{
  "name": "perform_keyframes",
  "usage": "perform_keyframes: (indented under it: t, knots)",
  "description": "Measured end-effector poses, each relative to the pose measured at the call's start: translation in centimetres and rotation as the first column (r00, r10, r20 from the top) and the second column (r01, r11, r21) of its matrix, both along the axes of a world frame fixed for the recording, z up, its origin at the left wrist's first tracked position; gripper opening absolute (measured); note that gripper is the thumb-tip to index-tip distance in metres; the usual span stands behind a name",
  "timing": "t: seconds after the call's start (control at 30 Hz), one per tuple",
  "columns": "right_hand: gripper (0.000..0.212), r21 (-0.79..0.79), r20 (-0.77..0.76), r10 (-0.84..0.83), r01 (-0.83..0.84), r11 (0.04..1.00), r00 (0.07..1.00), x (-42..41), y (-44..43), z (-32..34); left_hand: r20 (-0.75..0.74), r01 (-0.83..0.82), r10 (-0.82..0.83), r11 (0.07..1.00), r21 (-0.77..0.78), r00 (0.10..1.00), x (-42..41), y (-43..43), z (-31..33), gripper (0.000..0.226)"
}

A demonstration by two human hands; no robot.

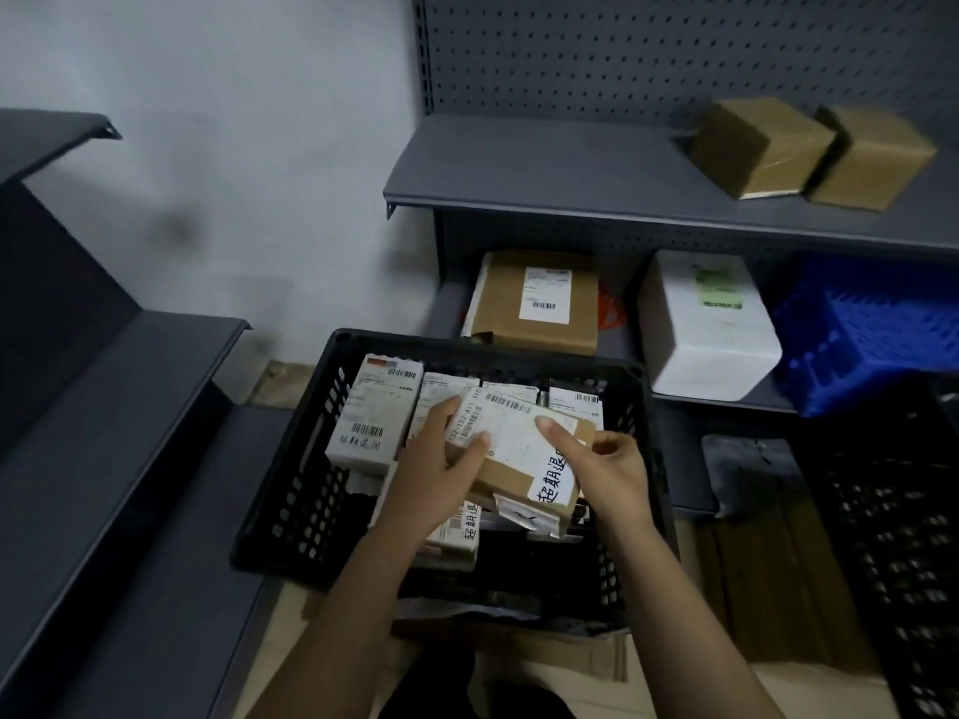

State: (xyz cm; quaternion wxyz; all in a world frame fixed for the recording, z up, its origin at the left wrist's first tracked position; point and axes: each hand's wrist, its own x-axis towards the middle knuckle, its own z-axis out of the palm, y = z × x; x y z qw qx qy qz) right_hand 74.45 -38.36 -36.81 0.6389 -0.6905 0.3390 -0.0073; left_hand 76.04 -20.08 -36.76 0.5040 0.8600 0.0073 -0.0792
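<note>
The small brown cardboard parcel with a white handwritten label [524, 459] is held over the middle of the black slotted plastic crate [290, 500]. The left hand [441, 459] grips its left end and the right hand [607, 469] pinches its right edge. It looks light and stiff, best held by opposite edges.

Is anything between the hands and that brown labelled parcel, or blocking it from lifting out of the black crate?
Nothing visible. Left hand grips the brown cardboard parcel at its left edge, right hand holds its right side; it sits atop the other parcels in the black plastic crate, open above.
</note>
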Motion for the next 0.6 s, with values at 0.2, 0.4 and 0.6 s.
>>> perform_keyframes:
  t: [0.2,0.4,0.6]
  knots:
    - [0.035,0.122,0.070,-0.080,0.071,0.990,0.994,3.1,3.8,-0.2,0.076,0.030,-0.032,0.999,0.029,0.997,4.9,2.0,0.2,0.040]
    - [0.037,0.267,0.054,-0.148,0.129,0.955,0.987,7.4,8.6,-2.7,0.073,-0.053,0.053,0.999,-0.009,0.996,9.0,6.1,-1.5,0.038]
    - [0.021,0.118,0.056,-0.084,0.077,0.990,0.995,9.7,10.9,-5.1,-0.009,-0.113,0.113,0.991,-0.072,0.994,11.5,7.6,-5.7,0.037]
